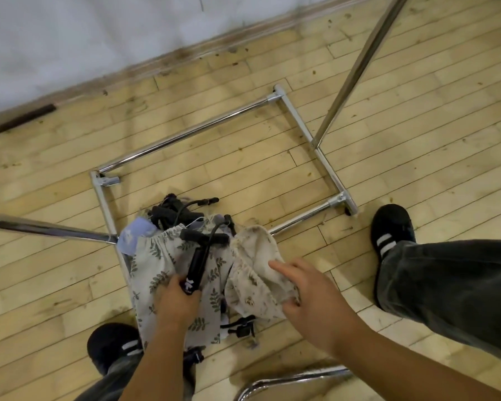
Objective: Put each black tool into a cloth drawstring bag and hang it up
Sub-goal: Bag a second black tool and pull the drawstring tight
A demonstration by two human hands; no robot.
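A heap of cloth drawstring bags lies on the wooden floor inside the base of a chrome rack (185, 131). My left hand (177, 299) grips the lower end of a black pump-like tool (195, 270) with a T-handle and hose, held over a leaf-print bag (154, 256). My right hand (310, 293) pinches the edge of a cream flower-print bag (255, 261), whose mouth gapes open to the right of the tool. More black tools (174, 211) lie tangled behind the bags, and others (242, 328) poke out from under them. A pale blue bag (133, 234) sits at the left.
My two black shoes (394, 230) (113, 345) stand on either side of the heap. Rack uprights rise at the right (359, 68) and left (41, 227). A curved chrome tube (289, 380) lies at the bottom. A white wall (99, 33) runs behind.
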